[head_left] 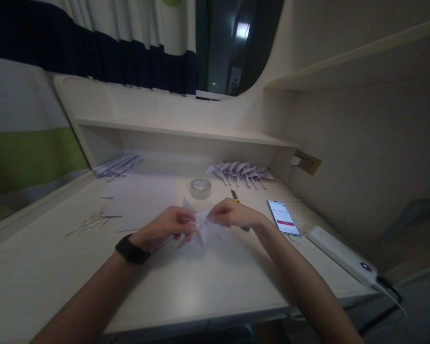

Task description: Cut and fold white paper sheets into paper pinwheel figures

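A white paper pinwheel (203, 220) is held over the desk between both hands. My left hand (177, 222), with a dark band on its wrist, pinches the pinwheel from the left. From the right, my right hand (229, 212) is closed on a blade near the centre. Fingers cover part of the middle, and the lower blades are blurred. Behind the hands lies a roll of clear tape (200, 189). A utility knife (235, 196) is partly hidden behind my right hand.
Several finished paper pinwheels (240, 172) lie at the back right, and paper strips (118, 166) at the back left. Paper sheets (139, 191) and small twisted pieces (91, 220) are on the left. A phone (284, 217) and a white power strip (340, 253) lie on the right.
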Available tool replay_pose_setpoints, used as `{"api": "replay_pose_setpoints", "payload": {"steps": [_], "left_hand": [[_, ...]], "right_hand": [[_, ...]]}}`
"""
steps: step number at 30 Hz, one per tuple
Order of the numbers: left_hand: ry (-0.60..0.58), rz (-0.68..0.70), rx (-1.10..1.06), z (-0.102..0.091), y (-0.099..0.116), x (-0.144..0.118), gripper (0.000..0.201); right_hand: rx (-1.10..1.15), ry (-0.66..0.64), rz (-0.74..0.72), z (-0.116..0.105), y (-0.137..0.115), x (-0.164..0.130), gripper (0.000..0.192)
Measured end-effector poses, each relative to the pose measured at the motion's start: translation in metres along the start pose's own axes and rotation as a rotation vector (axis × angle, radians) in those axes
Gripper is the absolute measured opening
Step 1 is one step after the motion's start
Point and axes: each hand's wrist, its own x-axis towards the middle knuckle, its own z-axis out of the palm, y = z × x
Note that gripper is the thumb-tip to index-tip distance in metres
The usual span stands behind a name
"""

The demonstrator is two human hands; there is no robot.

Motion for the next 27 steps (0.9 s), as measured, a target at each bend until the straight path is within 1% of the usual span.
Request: {"api": "replay_pose_setpoints", "payload": {"steps": [6, 14, 20, 27], "left_hand": [[-0.016, 0.009, -0.001, -0.0005, 0.0006, -0.0001, 0.026], [-0.012, 0.001, -0.016, 0.0005, 0.0033, -0.0015, 0.024], [-0.010, 0.004, -0.014, 0.0002, -0.0003, -0.0004, 0.024], [0.004, 0.004, -0.001, 0.0017, 0.0016, -0.0002, 0.022]], "right_hand": [[0.033, -0.016, -0.005, -0.0001, 0.0018, -0.0002, 0.019], [0.033, 0.007, 0.003, 0.0013, 0.0044, -0.0003, 0.019], [0.029, 0.002, 0.006, 0.0020, 0.0004, -0.0012, 0.019], [-0.013, 0.019, 0.019, 0.0043, -0.0015, -0.0015, 0.020]]}}
